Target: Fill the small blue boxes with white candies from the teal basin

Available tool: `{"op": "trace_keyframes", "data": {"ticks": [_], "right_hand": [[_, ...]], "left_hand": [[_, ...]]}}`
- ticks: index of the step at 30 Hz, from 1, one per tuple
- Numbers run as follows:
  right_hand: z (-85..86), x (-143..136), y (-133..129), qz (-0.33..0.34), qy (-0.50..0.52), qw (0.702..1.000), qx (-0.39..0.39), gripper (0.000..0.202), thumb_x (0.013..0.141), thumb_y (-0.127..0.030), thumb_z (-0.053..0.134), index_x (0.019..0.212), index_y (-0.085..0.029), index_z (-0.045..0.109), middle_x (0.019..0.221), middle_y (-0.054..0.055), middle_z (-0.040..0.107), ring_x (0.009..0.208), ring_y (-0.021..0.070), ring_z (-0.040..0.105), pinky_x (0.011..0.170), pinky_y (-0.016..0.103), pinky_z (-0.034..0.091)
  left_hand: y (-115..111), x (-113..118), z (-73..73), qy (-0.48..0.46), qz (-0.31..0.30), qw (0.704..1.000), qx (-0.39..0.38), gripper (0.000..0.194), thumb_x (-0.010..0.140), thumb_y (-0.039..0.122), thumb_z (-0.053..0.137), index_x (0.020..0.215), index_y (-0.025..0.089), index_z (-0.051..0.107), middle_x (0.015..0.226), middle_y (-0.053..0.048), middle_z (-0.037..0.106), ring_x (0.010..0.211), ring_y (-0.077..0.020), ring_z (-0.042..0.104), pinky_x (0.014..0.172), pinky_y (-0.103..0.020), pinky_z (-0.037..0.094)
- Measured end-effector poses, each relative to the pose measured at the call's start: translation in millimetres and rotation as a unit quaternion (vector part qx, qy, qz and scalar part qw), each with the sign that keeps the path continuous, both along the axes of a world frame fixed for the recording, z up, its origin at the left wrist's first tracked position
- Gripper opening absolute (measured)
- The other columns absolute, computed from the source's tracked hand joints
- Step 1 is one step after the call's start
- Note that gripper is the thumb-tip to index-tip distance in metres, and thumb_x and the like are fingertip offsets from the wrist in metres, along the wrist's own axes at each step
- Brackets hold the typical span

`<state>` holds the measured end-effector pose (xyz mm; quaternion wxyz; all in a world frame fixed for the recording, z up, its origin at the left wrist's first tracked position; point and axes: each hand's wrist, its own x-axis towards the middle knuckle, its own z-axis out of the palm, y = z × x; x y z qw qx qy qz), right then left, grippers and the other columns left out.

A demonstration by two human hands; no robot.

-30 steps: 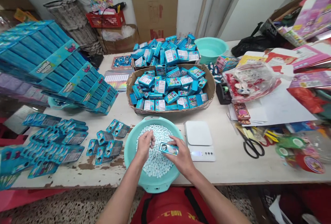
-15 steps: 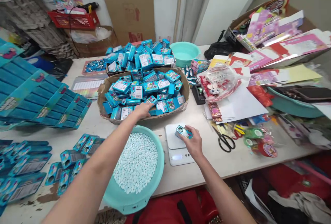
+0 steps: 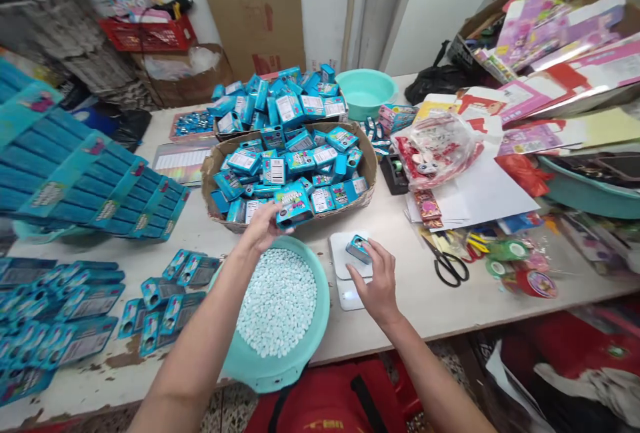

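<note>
My left hand (image 3: pixel 264 225) grips a small blue candy box (image 3: pixel 294 204), lifted at the near edge of a cardboard carton (image 3: pixel 373 183) full of similar boxes. Below that hand is a turquoise basin (image 3: pixel 323 306) with many pale mint-coloured candies (image 3: pixel 277 303) in it. On the white kitchen scale (image 3: pixel 341 258) stands another blue box (image 3: pixel 358 249) with a round hole in its top. Thumb and fingers apart, my right hand (image 3: pixel 377 280) is at that box's right side; its fingertips are close to it, and I cannot tell whether they touch.
Blue boxes with round holes stand in groups (image 3: pixel 167 300) at the left, below a large stack of blue boxes (image 3: pixel 90 160). Black scissors (image 3: pixel 450 268) and tape rolls (image 3: pixel 505 256) lie right of the scale. Behind are a second turquoise basin (image 3: pixel 367 90) and a plastic bag (image 3: pixel 440 150).
My left hand has drawn a blue box out of the carton towards me. My right hand has loosened from the box, which now stands on the scale. The view has shifted slightly.
</note>
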<state>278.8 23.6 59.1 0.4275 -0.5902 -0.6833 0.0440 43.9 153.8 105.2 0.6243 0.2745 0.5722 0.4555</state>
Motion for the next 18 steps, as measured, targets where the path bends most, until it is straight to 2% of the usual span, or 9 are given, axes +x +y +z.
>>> {"op": "trace_keyframes", "data": {"ticks": [3, 5, 7, 9, 11, 13, 15, 17, 18], "right_hand": [[13.6, -26, -6, 0.069, -0.007, 0.998, 0.005, 0.050, 0.082, -0.027, 0.061, 0.129, -0.027, 0.043, 0.128, 0.012, 0.047, 0.120, 0.0296, 0.045, 0.097, 0.054, 0.041], [22.2, -40, -10, 0.147, -0.021, 0.989, -0.016, 0.043, 0.080, -0.023, 0.061, 0.122, -0.029, 0.051, 0.129, 0.009, 0.050, 0.125, 0.0297, 0.042, 0.100, 0.053, 0.038], [28.1, -47, -15, 0.250, -0.022, 0.967, -0.052, 0.038, 0.079, -0.016, 0.057, 0.114, -0.032, 0.057, 0.122, 0.004, 0.058, 0.121, 0.0271, 0.048, 0.100, 0.051, 0.038], [28.8, -50, -22, 0.288, 0.034, 0.952, -0.094, 0.037, 0.079, -0.014, 0.057, 0.111, -0.030, 0.058, 0.111, 0.003, 0.065, 0.109, 0.0239, 0.058, 0.095, 0.046, 0.043], [22.2, -53, -32, 0.217, 0.142, 0.956, -0.138, 0.033, 0.080, -0.019, 0.060, 0.111, -0.026, 0.054, 0.100, 0.004, 0.067, 0.092, 0.0213, 0.064, 0.083, 0.040, 0.051], [8.0, -59, -43, 0.115, 0.239, 0.950, -0.165, 0.036, 0.080, -0.027, 0.063, 0.113, -0.023, 0.051, 0.098, 0.006, 0.066, 0.086, 0.0207, 0.066, 0.075, 0.036, 0.054], [-11.4, -70, -56, 0.073, 0.277, 0.944, -0.162, 0.041, 0.079, -0.031, 0.065, 0.116, -0.021, 0.049, 0.104, 0.008, 0.064, 0.089, 0.0216, 0.065, 0.076, 0.036, 0.054], [-30.8, -85, -66, 0.074, 0.271, 0.950, -0.135, 0.040, 0.079, -0.030, 0.064, 0.114, -0.021, 0.049, 0.106, 0.009, 0.062, 0.093, 0.0222, 0.064, 0.079, 0.037, 0.054], [-38.7, -92, -70, 0.078, 0.260, 0.955, -0.117, 0.037, 0.080, -0.029, 0.063, 0.113, -0.021, 0.049, 0.104, 0.008, 0.062, 0.093, 0.0221, 0.063, 0.080, 0.038, 0.054]], "left_hand": [[-57, 0, 7.9, -0.084, -0.018, 0.992, -0.087, 0.040, 0.061, 0.027, 0.071, 0.098, 0.020, 0.060, 0.080, -0.004, 0.064, 0.058, -0.0159, 0.060, 0.037, -0.022, 0.043], [-93, 0, 4.8, -0.102, -0.070, 0.985, -0.122, 0.038, 0.062, 0.031, 0.071, 0.098, 0.021, 0.061, 0.077, -0.003, 0.063, 0.052, -0.0152, 0.059, 0.032, -0.020, 0.038], [-121, -5, -4.5, -0.095, -0.123, 0.979, -0.132, 0.037, 0.066, 0.038, 0.069, 0.098, 0.021, 0.063, 0.074, -0.004, 0.063, 0.049, -0.0152, 0.058, 0.032, -0.021, 0.037], [-137, -18, -19.6, -0.026, -0.143, 0.983, -0.110, 0.039, 0.070, 0.048, 0.063, 0.097, 0.019, 0.065, 0.073, -0.007, 0.063, 0.054, -0.0181, 0.061, 0.038, -0.024, 0.043], [-143, -36, -39.3, 0.145, -0.122, 0.981, -0.051, 0.041, 0.075, 0.052, 0.056, 0.099, 0.019, 0.065, 0.084, -0.011, 0.065, 0.076, -0.0243, 0.064, 0.056, -0.031, 0.051], [-147, -51, -60.2, 0.374, -0.113, 0.921, 0.004, 0.040, 0.077, 0.047, 0.055, 0.106, 0.021, 0.063, 0.109, -0.014, 0.062, 0.108, -0.0306, 0.055, 0.082, -0.041, 0.048], [-156, -57, -77.6, 0.551, -0.161, 0.819, 0.003, 0.044, 0.077, 0.043, 0.056, 0.116, 0.022, 0.058, 0.131, -0.015, 0.050, 0.126, -0.0356, 0.037, 0.097, -0.051, 0.035], [-172, -52, -88.6, 0.633, -0.224, 0.739, -0.054, 0.053, 0.078, 0.047, 0.053, 0.124, 0.021, 0.052, 0.134, -0.018, 0.045, 0.126, -0.0403, 0.033, 0.095, -0.057, 0.031], [-181, -45, -91.6, 0.647, -0.247, 0.717, -0.084, 0.056, 0.079, 0.051, 0.050, 0.125, 0.020, 0.050, 0.132, -0.019, 0.046, 0.123, -0.0415, 0.036, 0.093, -0.059, 0.032]]}}
